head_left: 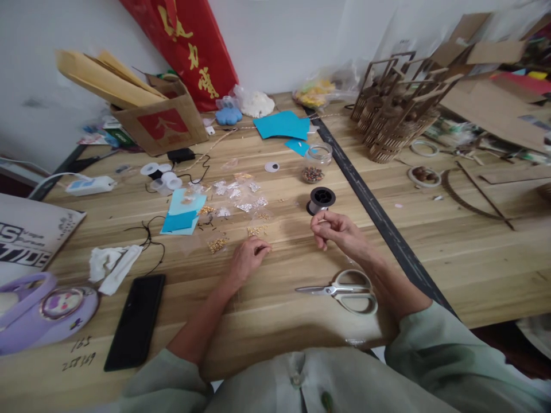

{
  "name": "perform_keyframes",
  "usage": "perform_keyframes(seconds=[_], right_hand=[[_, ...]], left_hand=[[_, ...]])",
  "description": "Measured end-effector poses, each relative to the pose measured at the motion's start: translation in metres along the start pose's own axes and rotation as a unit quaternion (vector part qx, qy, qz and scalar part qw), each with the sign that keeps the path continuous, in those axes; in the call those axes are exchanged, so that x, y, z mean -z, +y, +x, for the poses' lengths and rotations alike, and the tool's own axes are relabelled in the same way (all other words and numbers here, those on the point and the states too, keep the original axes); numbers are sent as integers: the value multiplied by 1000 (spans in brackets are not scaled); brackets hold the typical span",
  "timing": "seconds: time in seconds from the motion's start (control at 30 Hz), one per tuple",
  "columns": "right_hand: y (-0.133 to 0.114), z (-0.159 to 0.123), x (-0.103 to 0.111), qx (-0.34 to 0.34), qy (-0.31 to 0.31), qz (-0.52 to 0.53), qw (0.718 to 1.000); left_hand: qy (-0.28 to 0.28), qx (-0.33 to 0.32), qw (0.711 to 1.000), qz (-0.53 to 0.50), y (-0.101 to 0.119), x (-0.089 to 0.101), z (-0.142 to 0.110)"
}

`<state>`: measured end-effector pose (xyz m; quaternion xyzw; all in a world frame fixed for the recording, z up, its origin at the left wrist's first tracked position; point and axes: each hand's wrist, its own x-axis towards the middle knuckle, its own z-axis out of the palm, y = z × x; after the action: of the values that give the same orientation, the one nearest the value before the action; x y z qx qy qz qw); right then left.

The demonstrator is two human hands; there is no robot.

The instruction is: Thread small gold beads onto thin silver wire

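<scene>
My left hand [248,258] rests low over the table, thumb and fingertips pinched together. Whatever is in that pinch is too small to make out. Just beyond its fingers lie small gold beads [256,230], and a little pile of gold beads [217,245] sits to its left. My right hand [338,232] is raised, also in a pinch, in front of a black spool [322,199] wound with clear thread. What its fingertips hold cannot be seen clearly. Scissors with pale handles [353,291] lie below my right hand, blades pointing left.
A glass jar of beads [313,172] stands behind the spool. Small bags of silver findings [235,190], blue cards [183,212] and white spools [172,180] lie left. A black phone [135,321] is near the front. Wooden baskets [391,123] stand beyond a dark strip [357,180].
</scene>
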<state>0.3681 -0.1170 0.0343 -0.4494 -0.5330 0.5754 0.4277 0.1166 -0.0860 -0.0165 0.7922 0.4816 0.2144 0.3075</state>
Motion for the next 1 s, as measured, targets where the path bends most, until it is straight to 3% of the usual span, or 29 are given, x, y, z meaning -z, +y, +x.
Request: perform_keyframes(seconds=[0.23,0.63,1.0], right_hand=[[0,-1,0,-8,-7,-9,1000],[-1,0,9,80,30,-74,994],[2,1,4,79,43,-131,987]], left_hand=[[3,-10,1000,16,2,-1,-1],[-6,-52,998,44,0,-3,-2],[-20,-58,996,66,6,0,-3]])
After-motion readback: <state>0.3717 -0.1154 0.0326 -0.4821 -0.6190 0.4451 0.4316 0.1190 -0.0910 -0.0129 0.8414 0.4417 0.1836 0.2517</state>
